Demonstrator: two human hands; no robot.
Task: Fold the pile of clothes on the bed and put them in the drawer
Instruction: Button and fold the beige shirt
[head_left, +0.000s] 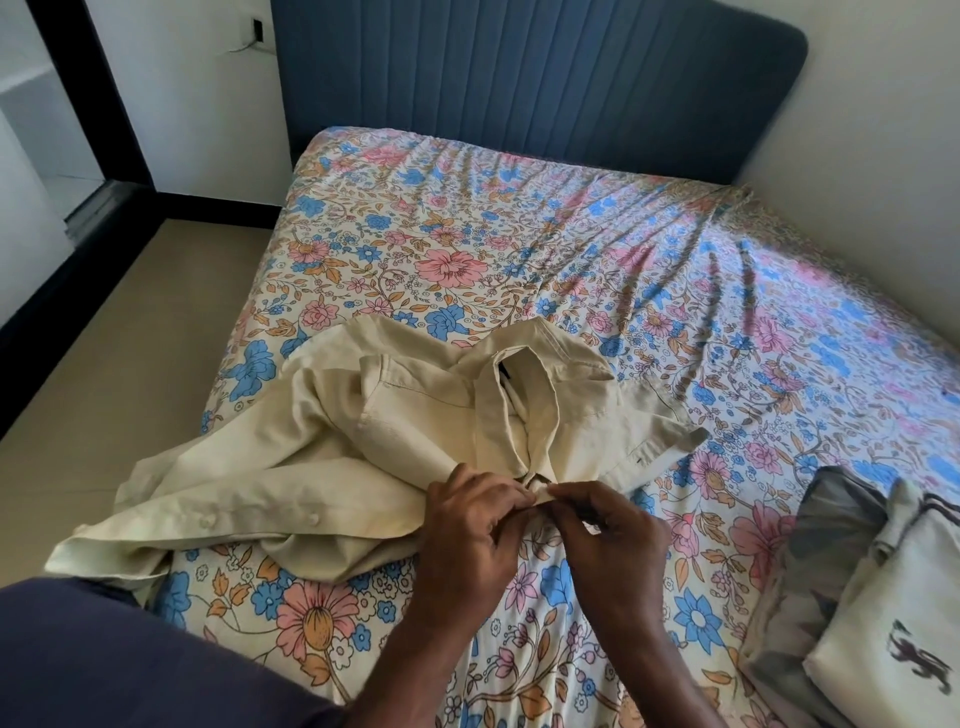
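On the bed (519, 234), with its floral sheet, a cream button-up shirt (332, 467) lies spread and rumpled, collar toward the blue padded headboard (519, 78) and well beyond the fingers. The person's left hand (467, 525) and right hand (608, 530) meet at the shirt's front placket, just below the collar opening. The left fingers (511, 496) are curled and pinch the cream fabric edge; the right fingers (566, 491) are curled too and pinch the same bit of cloth from the other side, so the 2 sets of fingertips almost touch. Whether a button sits between them cannot be told. To the left of the fingers the shirt's body and a sleeve trail out toward the edge of the mattress, with 2 small buttons (260, 519) showing along the near front strip. To the right of the fingers, near the bed's edge, lies a small stack of folded clothes: a grey garment (826, 551) with a white garment bearing a dark animal print (893, 623) resting against it, both apart from the shirt. A dark blue trouser leg (119, 660) fills the near left corner, below the fingers.
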